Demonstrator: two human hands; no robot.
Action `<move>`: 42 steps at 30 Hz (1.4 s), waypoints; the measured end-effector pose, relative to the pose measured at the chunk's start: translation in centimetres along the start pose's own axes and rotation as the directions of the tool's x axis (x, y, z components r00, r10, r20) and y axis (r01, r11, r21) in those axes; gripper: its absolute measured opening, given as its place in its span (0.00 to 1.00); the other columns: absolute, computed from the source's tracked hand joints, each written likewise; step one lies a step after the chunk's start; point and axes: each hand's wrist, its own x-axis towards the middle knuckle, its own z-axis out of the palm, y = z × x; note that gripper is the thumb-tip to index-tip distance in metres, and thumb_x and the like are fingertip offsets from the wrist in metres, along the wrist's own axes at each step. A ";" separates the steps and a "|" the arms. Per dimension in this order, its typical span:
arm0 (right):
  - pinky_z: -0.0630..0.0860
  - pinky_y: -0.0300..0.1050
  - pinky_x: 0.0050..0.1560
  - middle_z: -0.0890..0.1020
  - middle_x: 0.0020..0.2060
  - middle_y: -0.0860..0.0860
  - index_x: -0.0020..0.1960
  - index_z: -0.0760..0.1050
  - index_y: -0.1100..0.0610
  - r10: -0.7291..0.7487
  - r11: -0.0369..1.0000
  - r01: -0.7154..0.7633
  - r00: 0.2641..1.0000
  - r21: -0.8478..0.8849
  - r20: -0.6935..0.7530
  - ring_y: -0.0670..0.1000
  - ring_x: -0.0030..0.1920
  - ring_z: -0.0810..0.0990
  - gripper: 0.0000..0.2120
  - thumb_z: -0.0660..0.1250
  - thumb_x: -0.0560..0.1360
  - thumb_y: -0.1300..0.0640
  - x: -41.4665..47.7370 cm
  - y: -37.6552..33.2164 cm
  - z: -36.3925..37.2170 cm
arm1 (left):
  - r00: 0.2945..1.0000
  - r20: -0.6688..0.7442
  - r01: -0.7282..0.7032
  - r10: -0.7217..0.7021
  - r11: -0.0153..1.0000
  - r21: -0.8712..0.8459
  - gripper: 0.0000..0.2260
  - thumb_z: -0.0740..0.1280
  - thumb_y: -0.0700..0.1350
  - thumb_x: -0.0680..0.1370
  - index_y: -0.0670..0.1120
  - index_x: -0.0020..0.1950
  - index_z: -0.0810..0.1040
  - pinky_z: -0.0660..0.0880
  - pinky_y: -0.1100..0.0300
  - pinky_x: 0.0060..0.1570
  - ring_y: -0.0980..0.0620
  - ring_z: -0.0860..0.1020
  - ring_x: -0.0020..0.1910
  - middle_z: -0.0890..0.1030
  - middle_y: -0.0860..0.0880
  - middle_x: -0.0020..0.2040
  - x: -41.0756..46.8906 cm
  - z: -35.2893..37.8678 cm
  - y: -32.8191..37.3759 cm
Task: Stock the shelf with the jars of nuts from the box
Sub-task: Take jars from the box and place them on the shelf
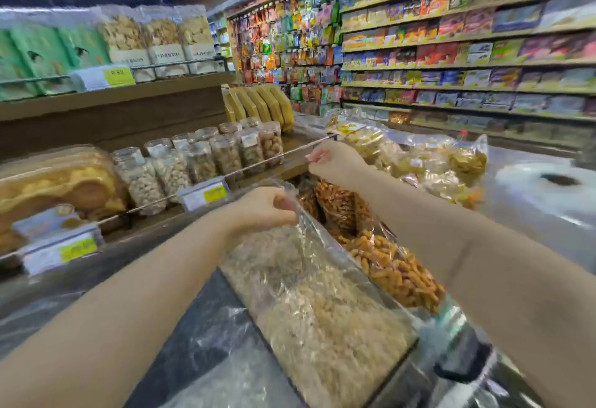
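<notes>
Several clear jars of nuts [206,159] stand in two rows on the wooden shelf [151,217] at the left, behind a thin metal rail. In front of me lies a large clear plastic-wrapped pack of pale nuts [316,304]. My left hand [264,210] grips the crinkled plastic wrap at the pack's far end. My right hand [335,162] is raised farther out, near the shelf rail's right end, with its fingers pinching a bit of clear film. The frame is blurred, and no separate jars can be made out inside the pack.
Bags of orange snack sticks [396,265] lie right of the pack, with more clear snack bags [419,162] behind. Yellow price tags [206,196] hang on the shelf rail. A tub of pastries [61,181] sits left of the jars. Full shelving [467,52] lines the aisle.
</notes>
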 end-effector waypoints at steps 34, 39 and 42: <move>0.70 0.38 0.39 0.75 0.36 0.46 0.48 0.73 0.53 0.709 0.705 -0.641 0.639 0.303 -0.297 0.46 0.36 0.73 0.07 0.68 0.72 0.59 -58.5 28.1 -17.8 | 0.856 0.496 0.052 0.145 0.930 -0.363 0.08 0.70 0.49 0.76 0.52 0.54 0.78 0.70 0.68 0.38 0.60 0.75 0.47 0.77 0.57 0.47 -20.4 45.7 25.5; 0.68 0.30 0.33 0.74 0.36 0.46 0.47 0.73 0.53 0.739 0.672 -0.671 0.634 0.313 -0.228 0.44 0.35 0.73 0.05 0.67 0.73 0.59 -57.8 33.2 -19.0 | 0.891 0.454 0.196 0.008 0.896 -0.400 0.06 0.70 0.53 0.75 0.56 0.50 0.76 0.77 0.56 0.53 0.55 0.76 0.53 0.78 0.56 0.50 -17.9 49.6 26.4; 0.68 0.33 0.33 0.74 0.36 0.46 0.45 0.72 0.51 0.752 0.655 -0.690 0.634 0.307 -0.179 0.47 0.36 0.73 0.05 0.68 0.73 0.59 -56.6 36.2 -19.5 | 0.889 0.457 0.261 -0.039 0.863 -0.433 0.05 0.70 0.49 0.75 0.55 0.49 0.76 0.76 0.55 0.56 0.55 0.76 0.54 0.78 0.57 0.50 -15.0 51.7 27.3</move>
